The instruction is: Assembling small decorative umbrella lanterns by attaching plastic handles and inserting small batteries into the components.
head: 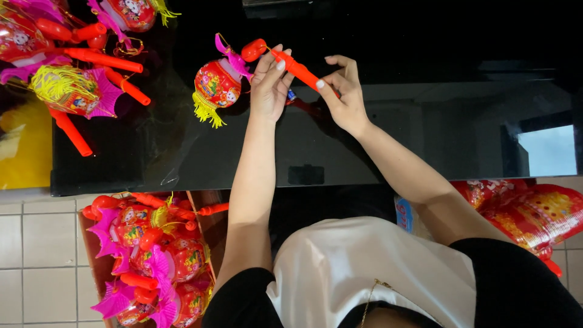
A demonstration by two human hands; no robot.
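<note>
I seem to be in a small workshop or stockroom for toy lanterns. I work at a glossy black table (pixel 340 152) over a pale tiled floor (pixel 36 255). Finished lanterns (pixel 73 67) pile on the table's corner, more fill a cardboard box (pixel 152 255), and red printed bags (pixel 534 212) lie beside me.

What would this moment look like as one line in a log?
left hand: grips orange handle | right hand: pinches handle's lower end | red lantern: hangs off handle's tip, over black table

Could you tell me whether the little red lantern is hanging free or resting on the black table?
Resting: the lantern lies on its side on the black table, tassel splayed, while both hands hold its red handle.
</note>
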